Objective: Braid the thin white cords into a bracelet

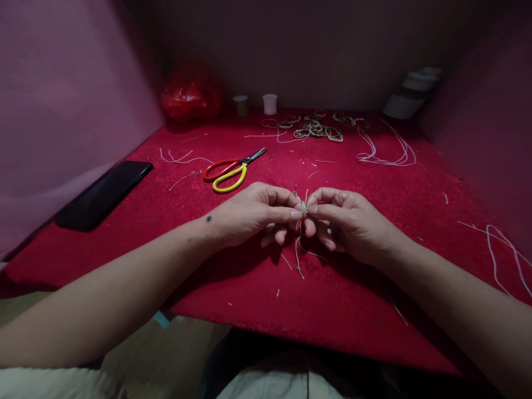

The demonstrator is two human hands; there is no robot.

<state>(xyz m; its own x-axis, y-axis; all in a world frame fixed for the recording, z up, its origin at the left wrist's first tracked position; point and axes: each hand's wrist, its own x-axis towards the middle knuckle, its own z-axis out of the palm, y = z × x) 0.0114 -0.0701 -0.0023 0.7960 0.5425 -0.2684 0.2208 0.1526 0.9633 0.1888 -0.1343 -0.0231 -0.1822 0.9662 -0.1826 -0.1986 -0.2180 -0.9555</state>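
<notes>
Two grips, your left hand and right hand, were pinched together on a thin pale cord, held over the red felt worktop, nearer you and right of the red-and-yellow-handled scissors. Only a short stretch looked knotted; loose tails hung below. Beyond the scissors lay a heap of knotted cords, under dim pink walls.

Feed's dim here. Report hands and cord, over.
Left hand, right hand both pinching the knotted cord. Loose ends hang over the red cloth. Scissors lie apart, beyond left hand.
</notes>
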